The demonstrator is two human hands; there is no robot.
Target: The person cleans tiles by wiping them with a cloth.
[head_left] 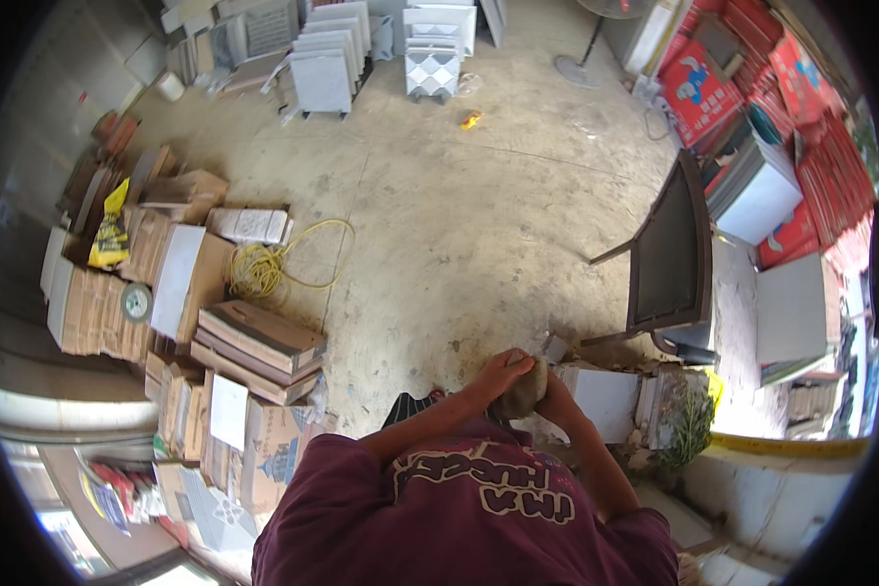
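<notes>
In front of my chest, both hands hold a rounded, dull grey-brown object (521,393), whose kind I cannot make out. My left hand (504,371) is closed on its upper left side, with the fingertips bent over the top. Against its right side lies my right hand (553,396), its fingers partly hidden by the object. A small grey block-like piece (555,348) sits just beyond my hands. To their right is a pale flat tile or board (606,402) on a low stack.
A dark-framed chair (672,244) stands to the right, near red cartons (698,93). Stacked brown boxes (259,342) and a coiled yellow cord (259,269) are on the left. Tile racks (322,83) stand at the far side. Green leaves (687,430) stick out at the right.
</notes>
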